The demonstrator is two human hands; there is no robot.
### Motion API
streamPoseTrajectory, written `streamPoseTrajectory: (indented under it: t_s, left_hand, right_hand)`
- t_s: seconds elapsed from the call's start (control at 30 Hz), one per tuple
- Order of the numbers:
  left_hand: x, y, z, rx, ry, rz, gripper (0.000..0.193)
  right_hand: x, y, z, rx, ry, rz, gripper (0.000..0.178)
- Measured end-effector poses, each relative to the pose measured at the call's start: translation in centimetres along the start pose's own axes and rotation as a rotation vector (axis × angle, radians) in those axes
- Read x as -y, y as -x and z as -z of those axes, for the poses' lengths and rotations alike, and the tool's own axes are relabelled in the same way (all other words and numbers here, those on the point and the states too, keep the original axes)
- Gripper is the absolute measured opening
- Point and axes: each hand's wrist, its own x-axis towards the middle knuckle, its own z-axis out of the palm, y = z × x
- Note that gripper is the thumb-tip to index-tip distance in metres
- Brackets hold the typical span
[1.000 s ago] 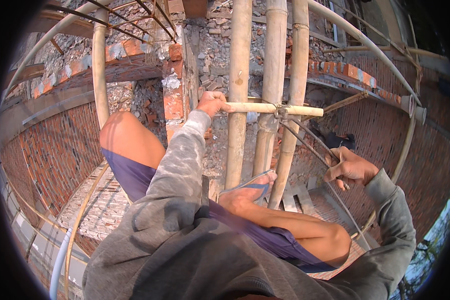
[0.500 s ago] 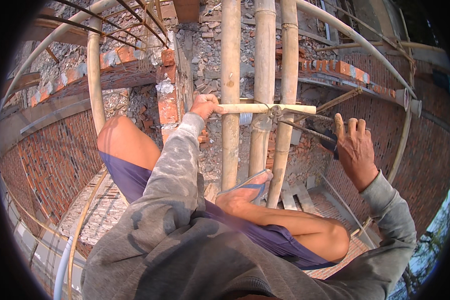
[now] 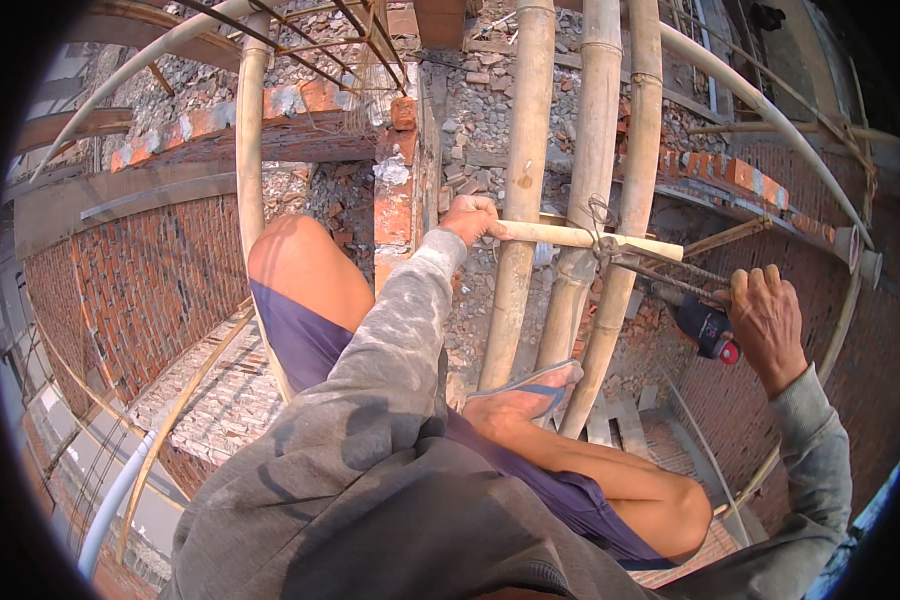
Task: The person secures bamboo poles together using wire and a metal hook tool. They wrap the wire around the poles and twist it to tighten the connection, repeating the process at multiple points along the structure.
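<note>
My left hand is closed around the left end of a short, pale wooden stick that lies across three upright bamboo poles. A loop of tie wire stands up where the stick crosses the middle and right poles. Dark long-handled pincers have their jaws at that wire. Their handle ends reach my right hand, whose fingers are curled over them. How the wire runs inside the jaws is too small to make out.
My sandaled foot rests against the bamboo poles. Below on the right is another person in a red cap. Rusty steel bars jut in at upper left, above a broken brick pillar. Rubble lies far below.
The pincers' handles have come closer together, and my right hand's raised fingers have curled over them. The whole scene has shifted right in view. The person below now shows.
</note>
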Motion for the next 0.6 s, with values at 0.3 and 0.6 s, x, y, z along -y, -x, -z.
streamPoseTrajectory:
  t_s: [0.3, 0.6]
  left_hand:
    - [-0.2, 0.5, -0.5, -0.030, 0.041, -0.050, 0.034]
    - [-0.5, 0.6, -0.4, -0.010, 0.141, 0.011, 0.032]
  right_hand:
    - [2.6, 1.1, 1.5, 0.328, -0.682, 0.037, 0.031]
    - [3.3, 1.0, 4.6, -0.096, -0.095, 0.006, 0.033]
